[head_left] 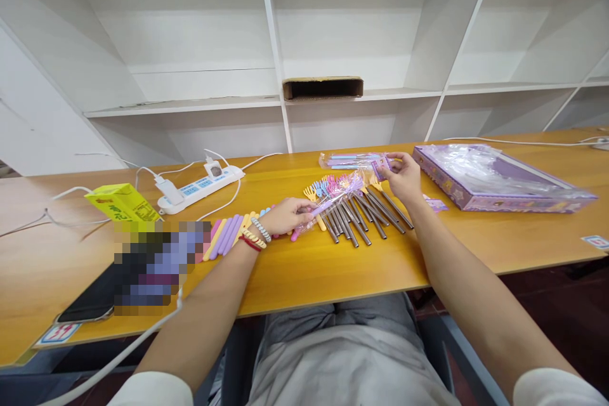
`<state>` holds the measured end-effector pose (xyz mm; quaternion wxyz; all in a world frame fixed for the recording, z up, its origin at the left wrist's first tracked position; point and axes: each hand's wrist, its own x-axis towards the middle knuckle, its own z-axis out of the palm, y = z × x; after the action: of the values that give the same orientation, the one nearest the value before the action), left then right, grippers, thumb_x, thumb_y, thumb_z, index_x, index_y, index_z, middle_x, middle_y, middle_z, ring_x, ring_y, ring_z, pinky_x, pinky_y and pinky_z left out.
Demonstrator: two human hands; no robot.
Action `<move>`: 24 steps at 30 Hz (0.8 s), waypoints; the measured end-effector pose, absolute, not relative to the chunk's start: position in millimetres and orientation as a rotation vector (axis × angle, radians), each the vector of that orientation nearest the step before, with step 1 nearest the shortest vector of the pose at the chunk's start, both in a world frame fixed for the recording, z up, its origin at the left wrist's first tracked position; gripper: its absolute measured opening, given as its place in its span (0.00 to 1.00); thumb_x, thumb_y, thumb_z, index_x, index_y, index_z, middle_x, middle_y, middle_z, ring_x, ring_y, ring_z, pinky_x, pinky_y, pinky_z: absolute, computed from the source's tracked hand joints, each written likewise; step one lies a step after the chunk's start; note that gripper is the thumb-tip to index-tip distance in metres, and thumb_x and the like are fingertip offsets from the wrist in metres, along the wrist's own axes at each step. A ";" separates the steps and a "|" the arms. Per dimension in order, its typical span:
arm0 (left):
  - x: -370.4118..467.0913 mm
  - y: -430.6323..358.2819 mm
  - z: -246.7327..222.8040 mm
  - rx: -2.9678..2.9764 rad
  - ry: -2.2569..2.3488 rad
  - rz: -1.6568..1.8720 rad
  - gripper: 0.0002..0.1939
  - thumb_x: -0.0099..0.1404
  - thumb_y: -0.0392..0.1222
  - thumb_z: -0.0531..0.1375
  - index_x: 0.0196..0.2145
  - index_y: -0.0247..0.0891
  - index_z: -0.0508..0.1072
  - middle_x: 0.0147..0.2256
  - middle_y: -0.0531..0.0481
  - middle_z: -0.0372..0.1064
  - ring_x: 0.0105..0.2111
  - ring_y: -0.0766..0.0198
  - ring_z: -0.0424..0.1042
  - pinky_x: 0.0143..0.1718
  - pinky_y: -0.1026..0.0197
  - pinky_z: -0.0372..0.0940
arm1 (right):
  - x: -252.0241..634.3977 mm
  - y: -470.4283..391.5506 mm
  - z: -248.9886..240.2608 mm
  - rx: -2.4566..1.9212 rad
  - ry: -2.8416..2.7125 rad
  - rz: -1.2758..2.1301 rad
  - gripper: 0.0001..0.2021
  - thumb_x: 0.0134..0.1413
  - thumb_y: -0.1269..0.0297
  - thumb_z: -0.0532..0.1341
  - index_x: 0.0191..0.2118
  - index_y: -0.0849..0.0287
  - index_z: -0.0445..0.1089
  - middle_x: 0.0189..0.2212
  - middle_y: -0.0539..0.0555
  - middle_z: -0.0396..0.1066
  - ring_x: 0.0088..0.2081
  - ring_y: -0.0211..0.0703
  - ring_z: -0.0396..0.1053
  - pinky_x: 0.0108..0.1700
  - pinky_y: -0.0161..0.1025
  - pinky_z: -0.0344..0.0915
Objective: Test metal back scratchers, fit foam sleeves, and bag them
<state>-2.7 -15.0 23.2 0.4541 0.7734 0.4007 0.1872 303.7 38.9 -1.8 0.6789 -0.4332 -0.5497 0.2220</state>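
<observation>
My left hand (288,216) pinches the lower end of a purple back scratcher (324,205) in a clear plastic sleeve. My right hand (403,176) is closed on a small purple printed card (382,168), close to the sleeve's upper end; whether the two are joined I cannot tell. Beneath the sleeve lies a pile of metal rods (353,223) with small hand-shaped heads (311,191) in yellow, blue and pink. Behind it are wrapped blue pieces (349,162). Left of my left hand, coloured handles (227,235) lie in a row, partly covered by my wrist.
A purple box (514,202) with clear plastic bags (464,162) stands at the right. To the left are a white power strip (202,189), a yellow carton (124,204) and a dark phone-like device (92,295), with cables around. White shelves hold a cardboard box (323,78).
</observation>
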 end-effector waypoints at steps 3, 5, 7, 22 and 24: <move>-3.1 -14.1 22.2 1.948 0.971 0.433 0.19 0.59 0.49 0.57 0.43 0.32 0.71 0.21 0.54 0.65 0.14 0.72 0.62 0.16 0.69 0.53 | 304.9 39.4 -2.1 -0.984 -1.246 0.484 0.23 0.35 0.56 0.67 0.39 0.57 0.62 0.23 0.48 0.67 0.24 0.38 0.67 0.28 0.38 0.68; -3.5 -13.2 21.2 1.964 0.957 0.427 0.19 0.60 0.49 0.56 0.42 0.32 0.70 0.21 0.53 0.66 0.14 0.71 0.62 0.16 0.69 0.54 | 305.3 39.4 -1.8 -1.003 -1.254 0.481 0.23 0.34 0.57 0.68 0.39 0.57 0.63 0.23 0.48 0.67 0.25 0.38 0.67 0.30 0.39 0.68; -4.0 -12.4 20.4 1.977 0.943 0.417 0.19 0.60 0.49 0.55 0.42 0.32 0.70 0.22 0.52 0.66 0.14 0.71 0.63 0.15 0.69 0.53 | 305.5 39.4 -1.3 -1.005 -1.256 0.488 0.22 0.33 0.59 0.69 0.37 0.57 0.64 0.23 0.48 0.67 0.26 0.38 0.67 0.31 0.39 0.68; -3.1 -14.7 24.9 2.001 0.951 0.407 0.20 0.60 0.50 0.56 0.42 0.32 0.70 0.23 0.53 0.67 0.14 0.74 0.62 0.16 0.70 0.53 | 310.4 43.5 -5.5 -0.993 -1.380 0.625 0.16 0.39 0.53 0.66 0.30 0.60 0.71 0.23 0.50 0.68 0.24 0.36 0.65 0.28 0.37 0.67; -3.3 -13.8 23.6 2.004 0.952 0.413 0.19 0.60 0.50 0.55 0.43 0.32 0.70 0.23 0.53 0.67 0.14 0.73 0.62 0.15 0.70 0.53 | 310.3 44.8 -6.5 -0.981 -1.365 0.603 0.16 0.41 0.52 0.65 0.32 0.59 0.71 0.25 0.50 0.68 0.24 0.37 0.66 0.28 0.38 0.68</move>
<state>-3.3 -13.8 23.6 0.4283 0.8024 0.3812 0.1654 310.3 44.8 -6.5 0.6271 -0.4277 -0.5954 0.2632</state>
